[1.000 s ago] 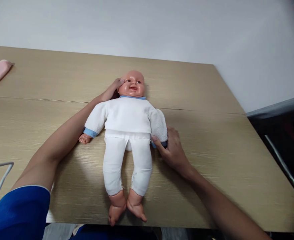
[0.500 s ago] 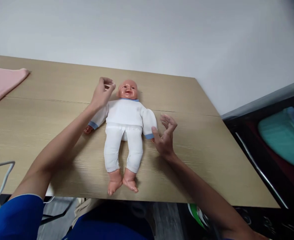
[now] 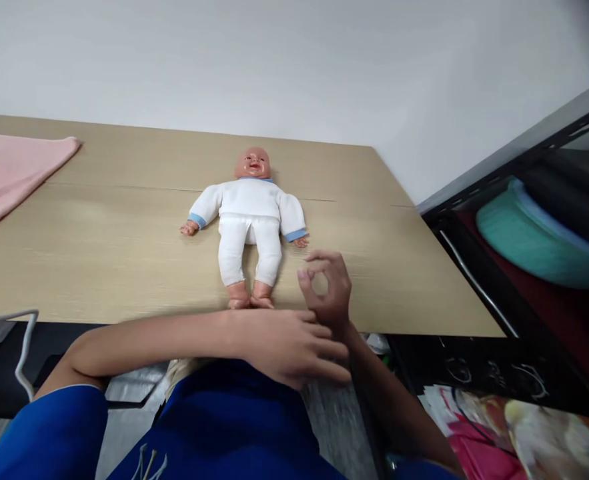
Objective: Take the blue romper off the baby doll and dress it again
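A baby doll (image 3: 250, 200) lies on its back on the wooden table, head toward the wall. It wears a white top and white trousers with blue cuffs and a blue collar; its feet point toward me. My left hand (image 3: 294, 347) reaches across my body at the table's near edge, fingers stretched out and holding nothing. Its forearm passes just below the doll's feet. Beyond it, my right hand (image 3: 331, 287) is raised to the right of the doll's legs. Its thumb and fingers curve into a loose ring with nothing between them. Neither hand touches the doll.
A pink cloth (image 3: 19, 173) lies at the table's left side. A white cable (image 3: 27, 347) bends near the left front edge. To the right stands a black shelf holding a teal basin (image 3: 539, 237), with packages (image 3: 489, 427) lower down. A wall runs behind the table.
My left hand has left the doll's head and swung down and right, across my body. My right hand has drawn back from beside the doll's arm. The view has shifted; the doll lies as before.
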